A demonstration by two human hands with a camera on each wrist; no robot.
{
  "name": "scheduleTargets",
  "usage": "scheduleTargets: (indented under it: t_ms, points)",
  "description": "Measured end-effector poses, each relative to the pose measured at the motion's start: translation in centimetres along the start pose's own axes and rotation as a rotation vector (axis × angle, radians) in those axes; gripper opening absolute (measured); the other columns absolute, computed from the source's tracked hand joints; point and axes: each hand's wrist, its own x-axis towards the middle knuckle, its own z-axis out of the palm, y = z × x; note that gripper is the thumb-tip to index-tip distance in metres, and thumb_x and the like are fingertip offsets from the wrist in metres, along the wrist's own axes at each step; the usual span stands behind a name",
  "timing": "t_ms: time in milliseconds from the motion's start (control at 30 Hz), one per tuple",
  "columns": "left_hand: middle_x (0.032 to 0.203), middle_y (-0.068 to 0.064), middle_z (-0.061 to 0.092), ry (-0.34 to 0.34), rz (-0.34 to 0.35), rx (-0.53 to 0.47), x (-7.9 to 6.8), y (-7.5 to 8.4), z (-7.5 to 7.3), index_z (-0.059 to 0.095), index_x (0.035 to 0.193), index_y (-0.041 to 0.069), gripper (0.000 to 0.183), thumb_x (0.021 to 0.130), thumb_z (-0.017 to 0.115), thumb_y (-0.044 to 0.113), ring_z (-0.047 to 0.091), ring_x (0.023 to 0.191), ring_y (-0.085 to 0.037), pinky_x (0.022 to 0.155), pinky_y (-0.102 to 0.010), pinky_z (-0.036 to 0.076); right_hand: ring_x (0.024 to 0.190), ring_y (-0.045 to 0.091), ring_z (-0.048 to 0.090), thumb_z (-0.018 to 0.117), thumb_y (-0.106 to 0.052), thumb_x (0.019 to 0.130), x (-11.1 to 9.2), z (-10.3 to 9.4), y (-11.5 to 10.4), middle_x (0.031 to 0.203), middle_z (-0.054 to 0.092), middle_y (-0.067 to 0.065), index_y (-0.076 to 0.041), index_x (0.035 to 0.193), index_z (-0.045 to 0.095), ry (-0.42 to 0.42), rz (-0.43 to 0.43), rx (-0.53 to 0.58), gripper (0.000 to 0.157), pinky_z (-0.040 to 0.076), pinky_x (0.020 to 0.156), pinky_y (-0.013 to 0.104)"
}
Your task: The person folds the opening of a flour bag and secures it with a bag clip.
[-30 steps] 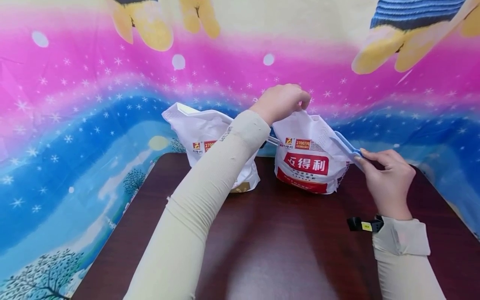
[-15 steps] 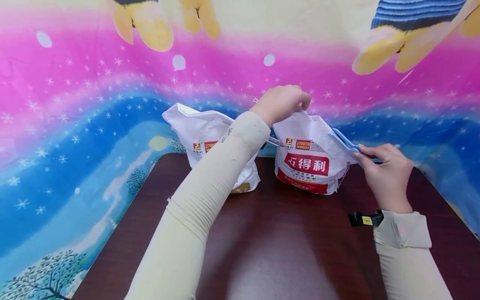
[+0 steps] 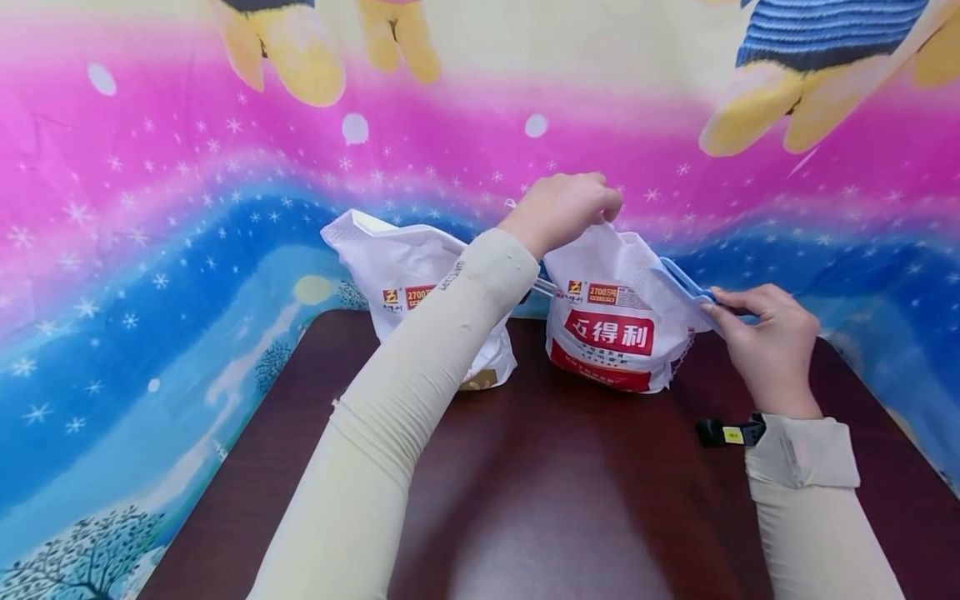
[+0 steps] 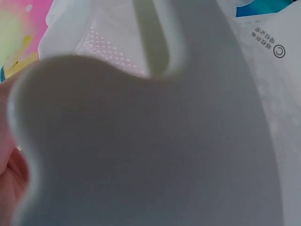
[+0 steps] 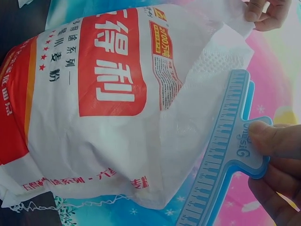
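Observation:
A white flour bag [image 3: 600, 300] with red print stands on the table. At its top edge my left hand [image 3: 566, 208] pinches the plastic, fingers bent over it; the right wrist view also shows these fingers [image 5: 268, 14]. My right hand [image 3: 772, 346] pinches the handle of a blue clip [image 5: 223, 136] printed with piano keys. The clip lies slanted along the bag's upper right edge; whether it clamps the bag I cannot tell. A second white flour bag [image 3: 405, 267] stands to the left, partly behind my left sleeve.
A large blurred pale shape [image 4: 141, 141] fills most of the left wrist view. Something thin and whitish [image 3: 545, 287] sits between the bags. The dark wooden table [image 3: 540, 492] stretches in front, with a patterned cloth [image 3: 465, 142] behind.
My right hand and the clip have shifted slightly left and up. My left hand keeps its place at the bag's top edge.

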Motion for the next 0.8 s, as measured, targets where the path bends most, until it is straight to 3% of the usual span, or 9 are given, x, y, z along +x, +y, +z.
scheduleTargets:
  t_ms: [300,567,800]
  points:
    - [0.129,0.005,0.061,0.017,0.005,0.048,0.0,0.3,-0.1,0.063,0.129,0.025,0.03,0.099,0.067,0.024,0.057,0.118,-0.01,0.099,-0.022,0.047,0.079,-0.016,0.046,0.083,-0.006,0.083,0.6,-0.1,0.5,0.09,0.071,0.016,-0.005,0.109,0.078,-0.045,0.041,-0.02,0.028,0.036,0.065,-0.001]
    - [0.126,0.003,0.06,0.033,0.028,0.065,0.1,0.5,-0.1,0.063,0.128,0.023,0.027,0.101,0.064,0.024,0.058,0.116,-0.01,0.096,-0.023,0.047,0.081,-0.009,0.051,0.085,-0.008,0.082,0.9,0.0,1.4,0.084,0.056,-0.03,-0.008,0.109,0.079,-0.07,0.115,0.033,0.028,0.04,0.065,0.0]
    - [0.127,0.004,0.06,0.024,0.016,0.089,0.0,0.4,0.0,0.062,0.129,0.024,0.029,0.101,0.064,0.025,0.058,0.116,-0.01,0.096,-0.023,0.047,0.083,-0.009,0.054,0.083,-0.01,0.084,1.1,0.4,1.6,0.087,0.057,-0.032,-0.006,0.11,0.078,-0.107,0.122,0.075,0.027,0.043,0.066,0.001]
